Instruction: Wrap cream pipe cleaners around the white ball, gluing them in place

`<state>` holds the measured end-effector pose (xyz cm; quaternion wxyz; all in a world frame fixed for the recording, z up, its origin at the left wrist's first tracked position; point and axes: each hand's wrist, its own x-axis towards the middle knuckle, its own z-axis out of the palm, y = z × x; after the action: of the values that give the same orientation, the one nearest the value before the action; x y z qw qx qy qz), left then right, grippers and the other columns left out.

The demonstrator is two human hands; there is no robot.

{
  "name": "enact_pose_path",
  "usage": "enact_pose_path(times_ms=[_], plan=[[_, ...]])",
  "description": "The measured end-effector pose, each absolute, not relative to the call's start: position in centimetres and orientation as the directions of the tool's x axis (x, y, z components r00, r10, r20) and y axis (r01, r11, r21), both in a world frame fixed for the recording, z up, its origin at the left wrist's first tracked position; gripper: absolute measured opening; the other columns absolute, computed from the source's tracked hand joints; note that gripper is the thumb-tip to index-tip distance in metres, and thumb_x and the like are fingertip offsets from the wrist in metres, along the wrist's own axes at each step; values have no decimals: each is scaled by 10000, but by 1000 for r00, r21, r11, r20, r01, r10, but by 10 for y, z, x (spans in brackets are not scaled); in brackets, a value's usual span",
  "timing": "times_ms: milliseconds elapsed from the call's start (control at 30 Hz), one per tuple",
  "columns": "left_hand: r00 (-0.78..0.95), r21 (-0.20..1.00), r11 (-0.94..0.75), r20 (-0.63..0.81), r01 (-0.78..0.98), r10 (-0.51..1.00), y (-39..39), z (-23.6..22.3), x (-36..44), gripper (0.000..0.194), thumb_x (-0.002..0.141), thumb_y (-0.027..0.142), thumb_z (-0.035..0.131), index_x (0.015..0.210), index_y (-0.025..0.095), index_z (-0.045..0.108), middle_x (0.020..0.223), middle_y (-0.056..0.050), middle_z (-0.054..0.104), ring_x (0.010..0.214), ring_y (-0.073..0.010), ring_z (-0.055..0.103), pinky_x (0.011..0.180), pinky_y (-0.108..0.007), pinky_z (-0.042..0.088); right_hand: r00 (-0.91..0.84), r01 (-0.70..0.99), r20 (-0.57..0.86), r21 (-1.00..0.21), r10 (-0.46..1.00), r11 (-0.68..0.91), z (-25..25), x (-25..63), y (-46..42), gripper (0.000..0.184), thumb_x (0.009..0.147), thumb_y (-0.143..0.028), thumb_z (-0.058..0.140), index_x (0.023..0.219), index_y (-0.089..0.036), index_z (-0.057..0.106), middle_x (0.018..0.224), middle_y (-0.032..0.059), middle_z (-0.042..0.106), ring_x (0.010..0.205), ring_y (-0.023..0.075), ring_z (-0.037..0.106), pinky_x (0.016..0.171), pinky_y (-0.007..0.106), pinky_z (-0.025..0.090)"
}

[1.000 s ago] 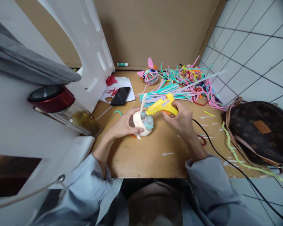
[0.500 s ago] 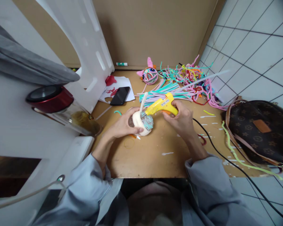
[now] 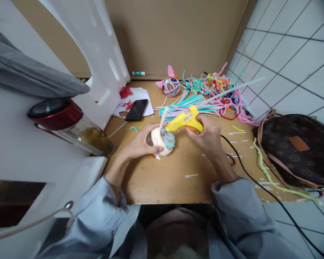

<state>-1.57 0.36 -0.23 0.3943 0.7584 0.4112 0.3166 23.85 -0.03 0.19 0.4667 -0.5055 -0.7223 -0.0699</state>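
My left hand (image 3: 143, 144) is wrapped round a clear ball (image 3: 169, 139) with turquoise bits inside and a band of cream pipe cleaner (image 3: 158, 138) wound about it. A free end of the pipe cleaner sticks up from the top of the band. In my right hand (image 3: 207, 135) is a yellow hot glue gun (image 3: 185, 119), its nozzle pointing left at the upper edge of the band, by the upright end. Whether the nozzle touches the ball I cannot tell. My left palm and fingers hide the ball's left side.
Behind my hands lie a bundle of pipe cleaners (image 3: 183, 106), a tangled heap (image 3: 221, 86) and a decorated ball (image 3: 171, 86). A black phone (image 3: 136, 109) rests on paper at left, near a glass bottle (image 3: 91, 138). A brown bag (image 3: 299, 151) and black cord (image 3: 248, 165) are at right.
Both hands, the ball and the glue gun hold almost the same positions. The whole view has shifted very slightly.
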Motion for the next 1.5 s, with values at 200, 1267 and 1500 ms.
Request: enact_pose_path(times_ms=[200,1267,1500], plan=[[460,846,-352,146,401,876,3,-1,-16,799,625,454,789,1320,169,517,1418,-138,519,1272,-353,529,1128,-493,396,-71,796,749,-355,658,490,3,239,-1,184,766,-334,621,896,-210,579,798,30,663,690,190,601,660,302,470],[468,829,-359,136,430,873,4,0,-15,817,629,496,776,1337,180,520,1394,-129,547,1225,-350,559,1082,-493,438,-95,787,792,-310,603,532,3,240,-2,150,788,-307,630,887,-208,578,816,33,673,691,186,606,657,299,468],[472,843,-348,130,410,872,4,1,-15,813,624,486,791,1329,182,522,1408,-134,534,1242,-354,548,1104,-504,418,-90,800,769,-322,632,506,5,239,-4,150,786,-305,633,894,-223,569,846,41,687,743,205,630,687,319,487]])
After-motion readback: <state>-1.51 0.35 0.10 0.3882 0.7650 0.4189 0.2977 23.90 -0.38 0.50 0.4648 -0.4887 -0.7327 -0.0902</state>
